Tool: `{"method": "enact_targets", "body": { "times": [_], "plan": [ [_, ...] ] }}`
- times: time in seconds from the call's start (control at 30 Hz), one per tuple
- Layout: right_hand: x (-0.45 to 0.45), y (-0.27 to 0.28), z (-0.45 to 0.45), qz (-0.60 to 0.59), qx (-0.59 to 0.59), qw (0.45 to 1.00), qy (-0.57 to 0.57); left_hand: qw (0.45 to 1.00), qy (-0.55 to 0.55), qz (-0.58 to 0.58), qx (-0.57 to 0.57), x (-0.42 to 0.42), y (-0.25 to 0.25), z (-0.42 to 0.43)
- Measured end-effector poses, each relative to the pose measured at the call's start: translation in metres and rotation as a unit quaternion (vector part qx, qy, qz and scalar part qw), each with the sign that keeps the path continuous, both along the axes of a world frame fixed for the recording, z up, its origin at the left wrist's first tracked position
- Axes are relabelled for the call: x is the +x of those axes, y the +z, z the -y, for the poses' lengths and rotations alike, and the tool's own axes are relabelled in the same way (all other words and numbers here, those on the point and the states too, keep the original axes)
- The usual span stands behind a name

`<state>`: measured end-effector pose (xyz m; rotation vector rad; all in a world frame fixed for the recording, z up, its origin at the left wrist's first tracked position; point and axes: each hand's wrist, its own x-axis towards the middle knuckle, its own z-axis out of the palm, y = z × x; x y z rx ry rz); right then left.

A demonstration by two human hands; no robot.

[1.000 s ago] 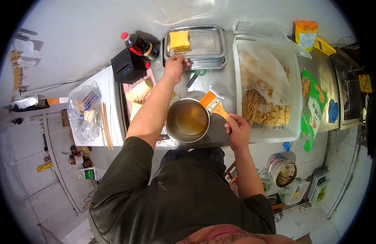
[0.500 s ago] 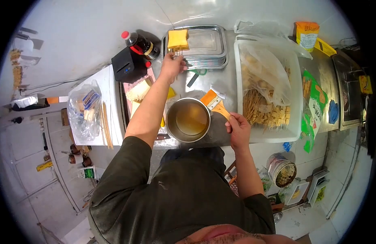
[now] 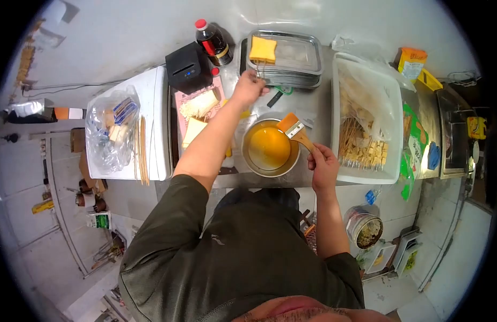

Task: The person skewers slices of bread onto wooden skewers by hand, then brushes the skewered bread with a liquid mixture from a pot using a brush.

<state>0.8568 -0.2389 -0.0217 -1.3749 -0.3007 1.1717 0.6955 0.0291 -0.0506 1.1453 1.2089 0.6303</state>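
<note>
Skewered bread slice (image 3: 263, 49), yellow, is held beyond the metal pot (image 3: 262, 165), over the steel trays (image 3: 298, 56), left-hand (image 3: 250, 88) fingers pinching its sticks (image 3: 261, 68). Right of the pot, right-hand (image 3: 324, 165) fingers pinch a flat brush's (image 3: 295, 130) handle, bristles by the rim.

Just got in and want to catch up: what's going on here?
A person's left hand grips skewers carrying a yellow, bread-like slice over the stacked metal trays. The right hand holds a brush at the rim of a pot of yellow liquid. Whether the slice touches the trays is unclear.
</note>
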Motion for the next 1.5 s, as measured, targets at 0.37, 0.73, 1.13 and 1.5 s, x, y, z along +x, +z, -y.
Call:
{"method": "enact_targets", "body": {
  "times": [0.37, 0.73, 1.13, 1.5],
  "plan": [
    [-0.019, -0.003, 0.019, 0.038, -0.029, 0.999, -0.02, 0.978, 0.098, 0.173, -0.065, 0.016, -0.023, -0.011],
    [-0.009, 0.011, 0.019, 0.068, -0.049, 0.997, 0.003, 0.99, 0.039, -0.067, 0.121, -0.028, -0.025, -0.01],
    [-0.051, -0.001, -0.039, 0.726, -0.094, 0.565, 0.382, 0.904, 0.094, -0.393, 0.138, -0.304, -0.034, 0.157],
    [-0.066, -0.004, -0.06, 0.731, -0.147, 0.539, 0.391, 0.858, -0.003, -0.471, 0.207, -0.294, -0.07, 0.188]
  ]
}}
